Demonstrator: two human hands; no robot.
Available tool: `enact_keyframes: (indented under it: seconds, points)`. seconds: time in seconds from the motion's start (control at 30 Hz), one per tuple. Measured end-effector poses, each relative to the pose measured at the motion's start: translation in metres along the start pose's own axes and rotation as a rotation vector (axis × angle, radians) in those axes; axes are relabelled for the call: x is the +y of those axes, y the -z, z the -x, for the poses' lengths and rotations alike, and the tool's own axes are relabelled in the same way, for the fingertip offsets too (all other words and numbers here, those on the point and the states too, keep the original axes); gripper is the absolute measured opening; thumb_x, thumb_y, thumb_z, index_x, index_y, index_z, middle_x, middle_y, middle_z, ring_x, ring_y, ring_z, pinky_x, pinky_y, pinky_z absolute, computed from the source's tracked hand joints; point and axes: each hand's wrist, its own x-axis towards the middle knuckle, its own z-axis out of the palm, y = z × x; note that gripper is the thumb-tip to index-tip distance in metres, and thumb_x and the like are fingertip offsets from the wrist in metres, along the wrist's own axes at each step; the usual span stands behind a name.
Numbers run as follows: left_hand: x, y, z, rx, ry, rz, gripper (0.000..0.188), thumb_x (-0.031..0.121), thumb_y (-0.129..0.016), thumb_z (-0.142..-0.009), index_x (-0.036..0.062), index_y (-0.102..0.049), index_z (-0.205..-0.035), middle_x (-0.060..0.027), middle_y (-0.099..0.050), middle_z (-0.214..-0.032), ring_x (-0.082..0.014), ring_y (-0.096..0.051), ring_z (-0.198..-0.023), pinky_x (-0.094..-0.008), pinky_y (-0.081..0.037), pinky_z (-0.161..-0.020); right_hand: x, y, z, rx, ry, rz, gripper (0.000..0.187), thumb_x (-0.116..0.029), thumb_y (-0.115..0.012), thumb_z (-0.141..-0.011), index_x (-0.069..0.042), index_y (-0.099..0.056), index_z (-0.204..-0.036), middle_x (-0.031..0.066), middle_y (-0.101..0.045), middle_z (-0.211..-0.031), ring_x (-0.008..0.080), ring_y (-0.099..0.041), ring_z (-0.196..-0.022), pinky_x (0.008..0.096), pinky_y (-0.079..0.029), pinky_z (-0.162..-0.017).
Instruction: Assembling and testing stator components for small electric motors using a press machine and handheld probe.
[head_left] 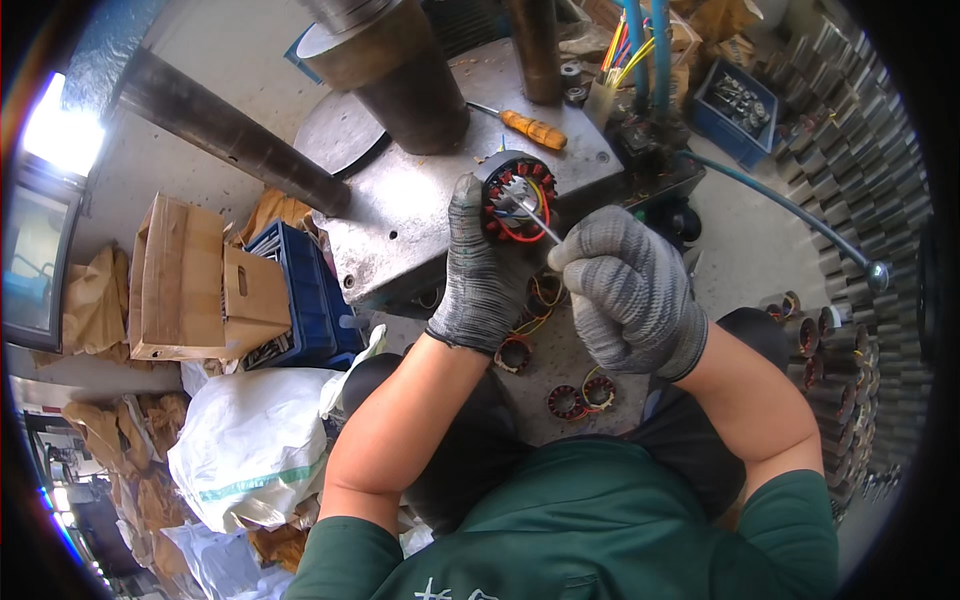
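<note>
Left fingers (466, 215) clamp stator (520, 186), right fingers (602, 238) rod (540, 224), near slab edge (400, 272), floor space (735, 245) rightward.

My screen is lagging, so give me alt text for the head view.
A person's gloved left grip holds a dark round part ringed with red wire, while the gloved right grip points a thin metal shank into its open face. Beyond, an orange-handled tool lies on a thick metal plate; a cardboard box stands left.
</note>
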Motion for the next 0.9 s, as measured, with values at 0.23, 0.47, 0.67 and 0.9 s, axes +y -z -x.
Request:
enact_keyframes:
  seconds: [0.23,0.47,0.67,0.9]
  points:
    - [-0.003,0.012,-0.01,0.026,-0.136,-0.218,0.085,0.066,-0.078,-0.094,0.0041,-0.057,-0.149,-0.0103,-0.07,-0.131,-0.0218,-0.071,-0.112,-0.0388,-0.059,-0.103,-0.007,0.006,-0.007,0.028,-0.083,0.018,0.02,0.009,-0.066,-0.083,-0.002,-0.064,-0.1,0.0161,-0.069,-0.097,0.0309,-0.071,-0.083,0.0408,-0.06,-0.072]
    - [0.003,0.016,-0.012,-0.068,-0.246,-0.551,0.079,0.061,-0.082,-0.094,-0.0003,-0.063,-0.14,-0.0057,-0.074,-0.118,-0.0131,-0.069,-0.106,-0.0307,-0.058,-0.095,0.0,0.03,-0.005,0.096,-0.315,-0.091,0.003,-0.003,-0.062,-0.093,-0.001,-0.062,-0.095,0.011,-0.067,-0.093,0.0191,-0.066,-0.079,0.033,-0.056,-0.074]
    - [-0.005,0.0,-0.013,0.012,-0.155,-0.316,0.098,0.08,-0.068,-0.09,0.0003,-0.06,-0.146,-0.0185,-0.075,-0.119,-0.0307,-0.075,-0.1,-0.047,-0.065,-0.089,-0.002,0.037,0.002,0.095,-0.496,-0.373,0.008,-0.008,-0.063,-0.097,0.0,-0.062,-0.099,0.0124,-0.065,-0.1,0.0173,-0.066,-0.083,0.0331,-0.057,-0.078]
    - [0.011,-0.004,-0.004,-0.218,0.377,0.239,0.103,0.096,-0.048,-0.085,0.0079,-0.066,-0.135,-0.0202,-0.073,-0.115,-0.0368,-0.069,-0.094,-0.0504,-0.056,-0.085,-0.008,0.04,0.003,0.186,-0.266,-0.4,0.014,0.003,-0.06,-0.098,-0.002,-0.061,-0.111,0.0178,-0.067,-0.112,0.0227,-0.07,-0.093,0.0385,-0.061,-0.087]
